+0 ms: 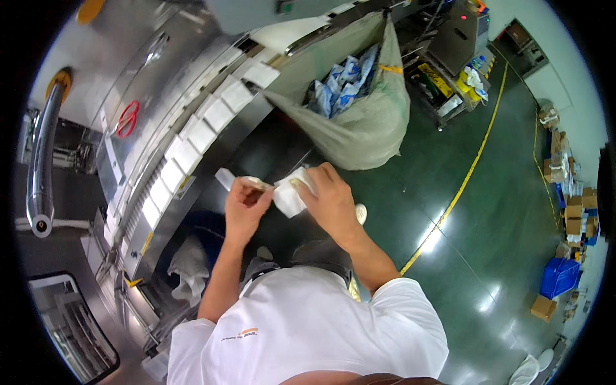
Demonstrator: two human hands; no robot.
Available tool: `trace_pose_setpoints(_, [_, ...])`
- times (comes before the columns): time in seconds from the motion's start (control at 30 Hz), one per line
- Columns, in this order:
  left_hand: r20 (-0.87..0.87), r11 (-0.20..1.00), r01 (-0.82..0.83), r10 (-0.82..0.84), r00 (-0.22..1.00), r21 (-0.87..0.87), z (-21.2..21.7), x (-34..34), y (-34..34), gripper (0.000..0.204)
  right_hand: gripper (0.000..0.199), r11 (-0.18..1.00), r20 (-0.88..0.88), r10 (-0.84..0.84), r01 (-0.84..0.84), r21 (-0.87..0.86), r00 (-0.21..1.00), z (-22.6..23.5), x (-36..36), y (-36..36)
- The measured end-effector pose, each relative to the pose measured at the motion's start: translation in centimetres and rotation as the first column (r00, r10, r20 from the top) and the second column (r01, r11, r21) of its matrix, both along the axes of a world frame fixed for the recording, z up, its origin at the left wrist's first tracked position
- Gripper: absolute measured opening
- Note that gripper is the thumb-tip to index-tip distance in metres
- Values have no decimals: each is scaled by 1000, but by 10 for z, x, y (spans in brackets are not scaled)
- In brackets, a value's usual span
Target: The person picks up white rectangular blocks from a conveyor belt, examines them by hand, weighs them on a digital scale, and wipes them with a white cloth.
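In front of my waist, both hands are closed on soft white material. My right hand (332,200) grips a white folded pad (289,200), the thumb lying over its face. Fingertips of my left hand (242,212) pinch a white piece, whose pale flap (224,178) sticks out past the knuckles. The hands nearly meet at the pad's left edge; whether the two pieces are joined I cannot tell. To the left, a slanting row of similar square white pads (200,133) lies along a conveyor (142,199).
A big pale sack (369,142) holding blue-and-white wrappers (343,83) stands beyond my hands. Red-handled scissors (128,120) lie on the machine at left. A cart (443,96) stands at the back right. Boxes (573,212) and a blue crate (559,278) line the right wall.
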State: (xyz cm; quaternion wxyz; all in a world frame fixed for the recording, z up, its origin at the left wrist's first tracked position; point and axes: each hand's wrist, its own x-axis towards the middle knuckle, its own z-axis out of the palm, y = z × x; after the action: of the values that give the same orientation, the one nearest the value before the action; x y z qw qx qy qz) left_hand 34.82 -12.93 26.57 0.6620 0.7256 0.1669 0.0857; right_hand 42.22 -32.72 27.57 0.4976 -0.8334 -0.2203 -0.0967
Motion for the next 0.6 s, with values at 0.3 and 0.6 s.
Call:
trace_pose_setpoints(0.3, [-83, 776, 625, -630, 772, -79, 8, 150, -128, 65, 27, 798, -224, 601, -591, 118, 767, -1, 155, -154])
trace_pose_setpoints(0.6, [-224, 931, 222, -292, 930, -290, 14, 272, -184, 33, 30, 708, -238, 657, -694, -129, 715, 3, 466, -182])
